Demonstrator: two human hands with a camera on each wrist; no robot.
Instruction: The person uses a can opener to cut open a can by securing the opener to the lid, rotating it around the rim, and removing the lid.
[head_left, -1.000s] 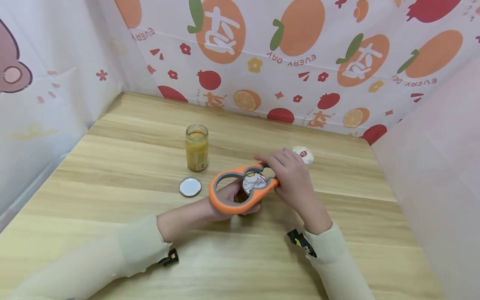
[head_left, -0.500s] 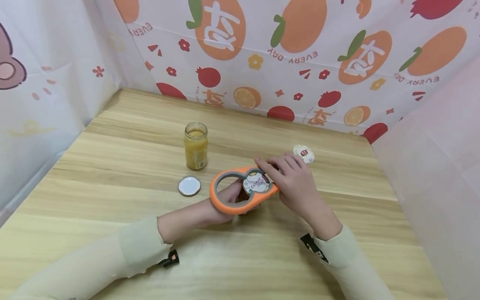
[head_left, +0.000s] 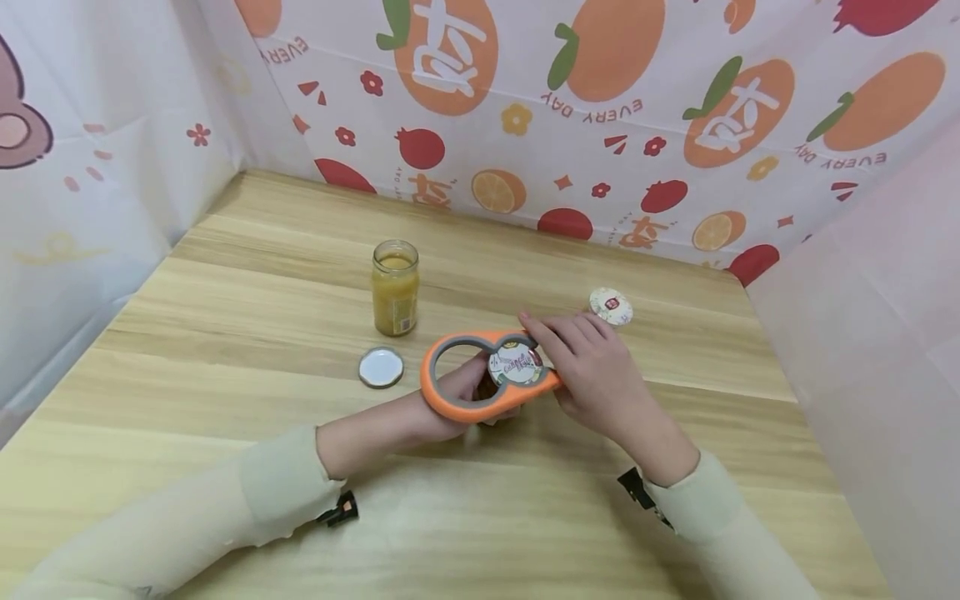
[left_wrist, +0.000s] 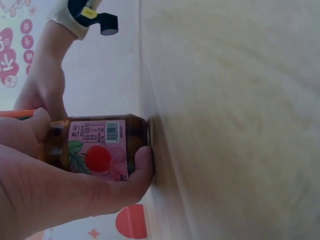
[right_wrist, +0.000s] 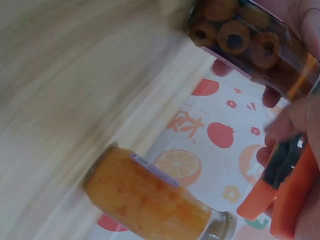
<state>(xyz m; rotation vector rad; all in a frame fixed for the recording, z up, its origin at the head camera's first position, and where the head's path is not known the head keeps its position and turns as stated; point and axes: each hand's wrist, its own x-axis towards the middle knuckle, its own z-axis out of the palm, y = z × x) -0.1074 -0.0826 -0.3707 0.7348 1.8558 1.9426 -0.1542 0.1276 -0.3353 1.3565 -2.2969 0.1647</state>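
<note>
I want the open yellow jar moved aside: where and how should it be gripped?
The yellow jar is probably best gripped round mid-body, coming level from the person's left: it stands upright, its body is roughly cylindrical, its mouth is uncovered, and the white lid lies on its near side.

Bright, even light in the head view, pale sheen on the desk (head_left: 465, 508); wrist views dimmer, softer

Since 1 second ago, the orange opener (head_left: 498, 404) seems to have closed more snugly round the printed lid (head_left: 514, 365).
</note>
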